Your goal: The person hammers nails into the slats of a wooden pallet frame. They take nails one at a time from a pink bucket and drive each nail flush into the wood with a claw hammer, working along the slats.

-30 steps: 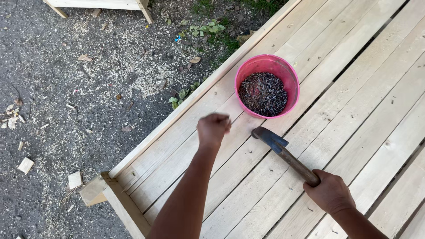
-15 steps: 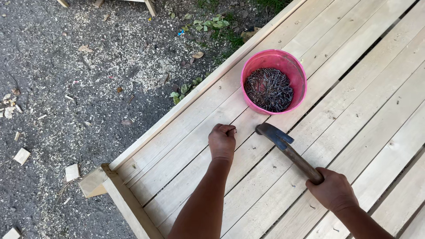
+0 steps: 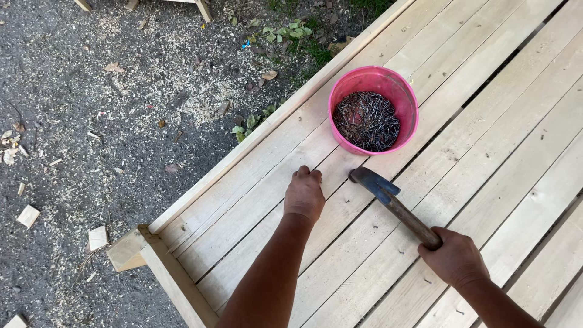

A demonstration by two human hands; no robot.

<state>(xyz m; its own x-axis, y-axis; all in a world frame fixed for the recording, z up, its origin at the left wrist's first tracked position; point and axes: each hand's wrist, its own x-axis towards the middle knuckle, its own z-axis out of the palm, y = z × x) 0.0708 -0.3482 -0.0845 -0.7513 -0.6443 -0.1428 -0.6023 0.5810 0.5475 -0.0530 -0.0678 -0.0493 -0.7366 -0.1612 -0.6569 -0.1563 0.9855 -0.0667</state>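
No package, label, sign or screen appears in the head view. The nearest thing to a container is a round pink tub (image 3: 373, 109), unlabelled and open at the top, standing on the pale plank surface (image 3: 498, 158) near its long left edge and filled with dark nails (image 3: 366, 120). Its wall is plain pink, with no sticker or print to be made out. The planks themselves carry no markings or tags.

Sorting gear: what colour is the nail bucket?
Pink bucket, seen clearly in the head view.
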